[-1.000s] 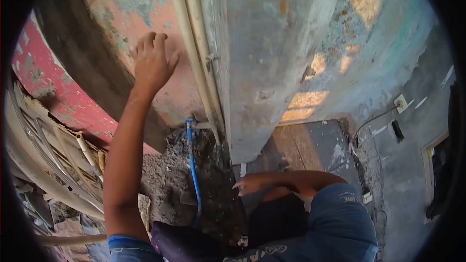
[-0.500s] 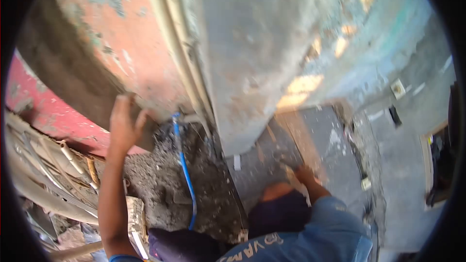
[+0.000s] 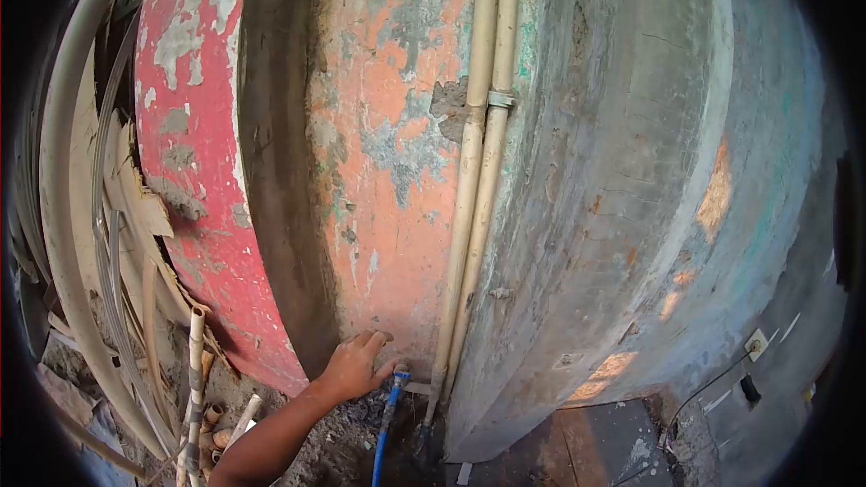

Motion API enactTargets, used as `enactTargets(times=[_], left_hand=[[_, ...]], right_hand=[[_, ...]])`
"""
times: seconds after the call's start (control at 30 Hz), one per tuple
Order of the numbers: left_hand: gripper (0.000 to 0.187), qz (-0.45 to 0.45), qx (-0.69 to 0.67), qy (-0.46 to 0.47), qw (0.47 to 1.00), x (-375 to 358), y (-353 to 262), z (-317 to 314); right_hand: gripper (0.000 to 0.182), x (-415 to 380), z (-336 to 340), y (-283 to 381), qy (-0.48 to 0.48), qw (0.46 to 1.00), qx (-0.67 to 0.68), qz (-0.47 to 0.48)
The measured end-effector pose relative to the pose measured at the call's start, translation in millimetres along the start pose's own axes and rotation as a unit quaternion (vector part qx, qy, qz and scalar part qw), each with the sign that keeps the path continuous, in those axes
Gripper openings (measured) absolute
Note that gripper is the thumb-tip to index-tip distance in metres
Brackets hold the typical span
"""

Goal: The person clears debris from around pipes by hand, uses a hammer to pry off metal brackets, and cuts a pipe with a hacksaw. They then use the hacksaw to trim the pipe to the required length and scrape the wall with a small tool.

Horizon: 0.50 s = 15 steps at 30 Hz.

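My left hand [image 3: 354, 368] is at the foot of a peeling orange wall [image 3: 397, 243], fingertips right at its surface. The fingers are loosely bent and the thumb stands apart from them, with nothing held. Just right of the thumb is the fitting at the top of a blue hose [image 3: 385, 424], which runs down out of the frame. My right hand is out of view.
Two cream pipes [image 3: 469, 189] run up the wall, held by a metal clamp [image 3: 501, 99]. A grey concrete pillar [image 3: 577, 216] stands to their right. Left are a red wall section [image 3: 194, 126], boards and a bent pipe [image 3: 63, 198]. Dark floor panels [image 3: 577, 442] lie lower right.
The view has tilted up toward the wall. My left hand is now closer to the top of the blue hose. My right hand, earlier low over the floor panels, has left the view.
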<state>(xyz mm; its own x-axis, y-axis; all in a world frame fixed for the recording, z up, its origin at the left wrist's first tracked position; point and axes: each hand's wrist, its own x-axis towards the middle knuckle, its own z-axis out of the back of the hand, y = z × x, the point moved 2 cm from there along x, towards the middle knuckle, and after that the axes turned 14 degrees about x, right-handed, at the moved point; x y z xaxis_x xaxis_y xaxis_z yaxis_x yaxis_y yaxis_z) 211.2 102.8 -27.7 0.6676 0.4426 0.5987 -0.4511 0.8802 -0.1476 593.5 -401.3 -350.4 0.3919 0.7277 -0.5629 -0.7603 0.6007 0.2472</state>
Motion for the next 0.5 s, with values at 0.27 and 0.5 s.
enactTargets(times=[0.27, 0.5], left_hand=[[0.033, 0.024, -0.060, 0.041, 0.997, 63, -20, 112], [0.038, 0.046, -0.126, 0.139, 0.981, 105, -51, 258]], right_hand=[[0.038, -53, 151, 86, 0.217, 0.966, -0.041, 0.134], [0.035, -203, 323, 210, 0.374, 0.921, 0.106, -0.014]])
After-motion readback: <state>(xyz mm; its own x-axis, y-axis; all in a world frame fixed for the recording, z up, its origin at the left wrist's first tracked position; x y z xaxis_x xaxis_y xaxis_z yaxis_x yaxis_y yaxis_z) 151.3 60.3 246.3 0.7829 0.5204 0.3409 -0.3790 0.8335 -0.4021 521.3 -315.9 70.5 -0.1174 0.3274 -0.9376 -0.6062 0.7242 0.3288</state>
